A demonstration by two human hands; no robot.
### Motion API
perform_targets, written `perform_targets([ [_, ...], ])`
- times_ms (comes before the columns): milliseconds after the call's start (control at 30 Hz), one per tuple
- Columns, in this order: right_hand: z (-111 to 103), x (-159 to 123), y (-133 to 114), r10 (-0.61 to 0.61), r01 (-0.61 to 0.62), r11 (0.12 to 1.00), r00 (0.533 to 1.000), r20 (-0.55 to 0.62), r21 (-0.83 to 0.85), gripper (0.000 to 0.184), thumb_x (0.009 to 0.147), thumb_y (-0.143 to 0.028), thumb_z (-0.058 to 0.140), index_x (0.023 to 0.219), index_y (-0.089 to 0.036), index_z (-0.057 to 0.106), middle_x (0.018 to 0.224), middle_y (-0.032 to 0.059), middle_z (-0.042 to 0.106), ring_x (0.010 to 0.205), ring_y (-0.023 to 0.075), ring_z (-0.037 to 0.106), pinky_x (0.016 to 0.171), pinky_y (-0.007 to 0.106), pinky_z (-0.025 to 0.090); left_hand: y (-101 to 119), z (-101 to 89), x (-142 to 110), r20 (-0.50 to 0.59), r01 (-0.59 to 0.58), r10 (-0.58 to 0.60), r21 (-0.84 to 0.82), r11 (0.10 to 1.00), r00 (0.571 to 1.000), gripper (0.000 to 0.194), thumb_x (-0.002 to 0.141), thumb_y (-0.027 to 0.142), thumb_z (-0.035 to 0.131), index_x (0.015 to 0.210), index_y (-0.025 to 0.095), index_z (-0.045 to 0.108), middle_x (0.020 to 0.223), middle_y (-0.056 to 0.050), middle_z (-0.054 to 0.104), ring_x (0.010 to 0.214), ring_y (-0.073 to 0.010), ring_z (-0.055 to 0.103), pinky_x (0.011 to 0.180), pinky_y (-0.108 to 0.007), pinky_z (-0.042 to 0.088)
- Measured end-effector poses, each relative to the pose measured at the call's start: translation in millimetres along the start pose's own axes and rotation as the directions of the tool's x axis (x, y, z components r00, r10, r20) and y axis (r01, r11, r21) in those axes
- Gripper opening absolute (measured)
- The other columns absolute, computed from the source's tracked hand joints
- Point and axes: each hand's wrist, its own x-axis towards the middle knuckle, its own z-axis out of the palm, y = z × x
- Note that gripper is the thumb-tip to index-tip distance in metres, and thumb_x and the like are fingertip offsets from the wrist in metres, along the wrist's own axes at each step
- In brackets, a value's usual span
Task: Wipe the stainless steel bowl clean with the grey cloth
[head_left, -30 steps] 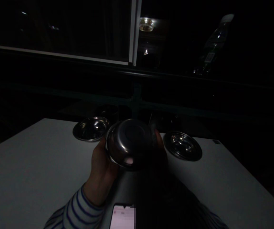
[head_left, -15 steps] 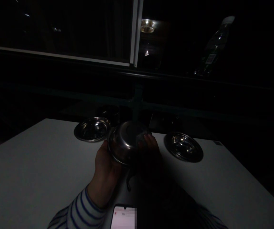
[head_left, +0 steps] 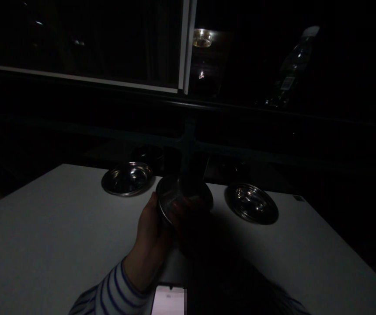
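A shiny metal bowl (head_left: 167, 189) is held tilted above the table in the middle of the head view. My left hand (head_left: 150, 232) is closed on its left side, the thumb along the rim. Deep shadow covers my right hand (head_left: 194, 223), which reaches across the front of the bowl with its fingers against it. Whether those fingers also hold something is too dark to tell. Behind and to the left lies a shallow metal dish (head_left: 125, 180). Another metal dish (head_left: 252, 203) rests to the right.
The white table (head_left: 60, 232) spreads out on both sides of my arms. A lit phone (head_left: 168, 302) lies at the near edge, between my forearms. Beyond the far edge are dark bars and a window frame (head_left: 184, 48). A clear bottle (head_left: 293, 65) shows at upper right.
The bowl has turned, so its rounded outside shows less. My right hand has slid left and down across it. A dark strip that hung below the bowl no longer shows.
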Motion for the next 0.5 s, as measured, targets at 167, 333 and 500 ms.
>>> perform_targets([
  [167, 2, 1, 1, -0.026, 0.026, 1.0, 0.999, -0.026, -0.002, 0.04, 0.091, -0.029, 0.037, 0.124, -0.011, 0.05, 0.13, 0.0099, 0.053, 0.134, 0.022, 0.028, 0.113, 0.044, 0.019, 0, 3.1, -9, 0.024, 0.124, -0.123, -0.036, 0.992, 0.992, 0.027, 0.087, 0.03, 0.044, 0.093, 0.014, 0.065, 0.065, -0.006, 0.066, 0.051, -0.0125, 0.058, 0.042, -0.02, 0.045],
  [333, -6, 6, 5, -0.058, 0.058, 0.998, 0.998, -0.011, -0.029, 0.038, 0.092, -0.03, 0.038, 0.12, -0.011, 0.054, 0.125, 0.0093, 0.057, 0.131, 0.023, 0.034, 0.113, 0.041, 0.02, -4, 0.4, -11, 0.104, 0.297, -0.287, -0.095, 0.95, 0.952, 0.03, 0.087, 0.035, 0.047, 0.086, 0.01, 0.064, 0.058, -0.003, 0.061, 0.045, -0.0078, 0.055, 0.04, -0.015, 0.045],
  [500, -9, 5, 5, -0.03, 0.031, 0.999, 0.998, 0.053, -0.018, 0.039, 0.092, -0.029, 0.036, 0.125, -0.013, 0.049, 0.128, 0.008, 0.054, 0.132, 0.0215, 0.033, 0.112, 0.042, 0.026, -8, -1.7, -13, 0.042, 0.245, -0.243, -0.047, 0.968, 0.969, 0.028, 0.084, 0.035, 0.052, 0.078, 0.011, 0.066, 0.059, -0.003, 0.063, 0.047, -0.0094, 0.057, 0.046, -0.019, 0.047],
])
